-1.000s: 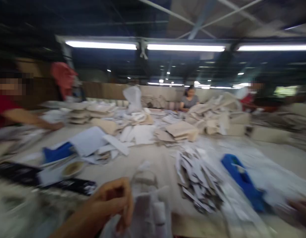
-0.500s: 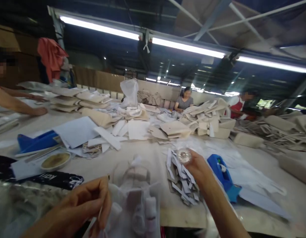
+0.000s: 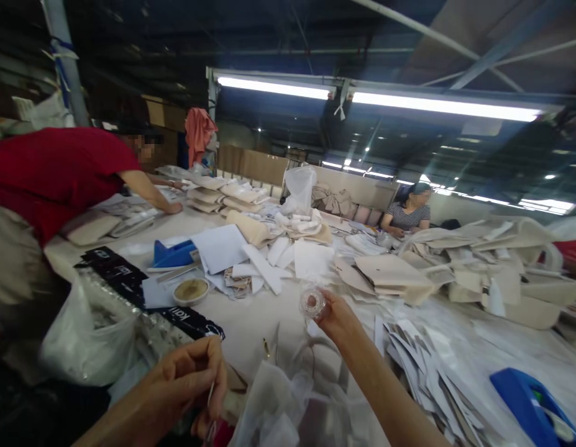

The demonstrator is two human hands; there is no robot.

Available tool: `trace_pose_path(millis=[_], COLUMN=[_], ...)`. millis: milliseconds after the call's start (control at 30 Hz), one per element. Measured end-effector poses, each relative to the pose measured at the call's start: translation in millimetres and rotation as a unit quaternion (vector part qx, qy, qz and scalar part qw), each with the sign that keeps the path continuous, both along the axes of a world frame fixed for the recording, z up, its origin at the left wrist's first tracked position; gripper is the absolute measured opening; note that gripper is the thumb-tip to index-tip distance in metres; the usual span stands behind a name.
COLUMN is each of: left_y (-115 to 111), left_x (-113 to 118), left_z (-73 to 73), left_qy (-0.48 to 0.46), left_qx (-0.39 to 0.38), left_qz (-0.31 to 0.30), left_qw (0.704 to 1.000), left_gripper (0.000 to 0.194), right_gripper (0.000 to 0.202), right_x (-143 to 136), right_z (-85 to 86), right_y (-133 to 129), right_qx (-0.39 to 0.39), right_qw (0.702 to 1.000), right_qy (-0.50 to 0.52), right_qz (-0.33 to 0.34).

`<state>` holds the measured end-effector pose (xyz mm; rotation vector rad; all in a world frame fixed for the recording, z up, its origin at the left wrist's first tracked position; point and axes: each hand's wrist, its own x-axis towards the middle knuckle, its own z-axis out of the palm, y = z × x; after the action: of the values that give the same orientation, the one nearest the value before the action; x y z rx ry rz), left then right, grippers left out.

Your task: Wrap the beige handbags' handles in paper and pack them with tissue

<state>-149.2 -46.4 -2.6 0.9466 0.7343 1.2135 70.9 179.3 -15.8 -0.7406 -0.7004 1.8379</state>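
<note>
My right hand [image 3: 338,318] is stretched out over the table and holds a small clear roll of tape [image 3: 312,303] by its rim. My left hand [image 3: 191,379] is low at the front, its fingers pinched on the edge of a clear plastic bag [image 3: 288,406] that holds small white items. The bag lies between my two arms at the near table edge.
A heap of white paper strips [image 3: 427,366] lies to the right, with a blue tape dispenser [image 3: 530,406] beyond it. A small dish [image 3: 191,290], black printed strips [image 3: 129,279] and beige fabric stacks [image 3: 399,276] cover the table. A person in red [image 3: 54,177] leans in at left; another sits across [image 3: 409,214].
The camera has swung to the left. My right hand, with the tape roll, has moved from above the paper strips toward the table's middle. My left hand keeps its pinch on the bag.
</note>
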Motion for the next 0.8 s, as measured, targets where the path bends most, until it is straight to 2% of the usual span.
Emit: trace_pose_path(millis=[167, 300, 400, 500, 800], left_y=[4, 4, 6, 10, 26], left_x=[-19, -24, -24, -26, -32], left_z=[-18.6, -15.5, -11.4, -14.1, -40.1], left_qy=[-0.011, -0.009, -0.005, 0.003, -0.009], left_qx=[0.018, 0.005, -0.015, -0.023, -0.059], left_qz=[0.008, 0.037, 0.068, 0.08, 0.138], left_qw=[1.0, 0.999, 0.998, 0.997, 0.989], left_gripper=[0.034, 0.034, 0.034, 0.034, 0.03], right_gripper=[0.007, 0.007, 0.008, 0.01, 0.01], right_x=[-41, -61, -70, -77, -95], right_z=[-2.3, -5.2, -5.9, -6.6, -15.9], right_y=[5, 6, 5, 2, -1], right_qx=[-0.073, -0.097, -0.099, -0.103, -0.118], right_qw=[0.996, 0.994, 0.994, 0.993, 0.989], right_qy=[-0.021, -0.026, -0.026, -0.033, -0.063], right_qz=[0.039, 0.047, 0.049, 0.049, 0.06])
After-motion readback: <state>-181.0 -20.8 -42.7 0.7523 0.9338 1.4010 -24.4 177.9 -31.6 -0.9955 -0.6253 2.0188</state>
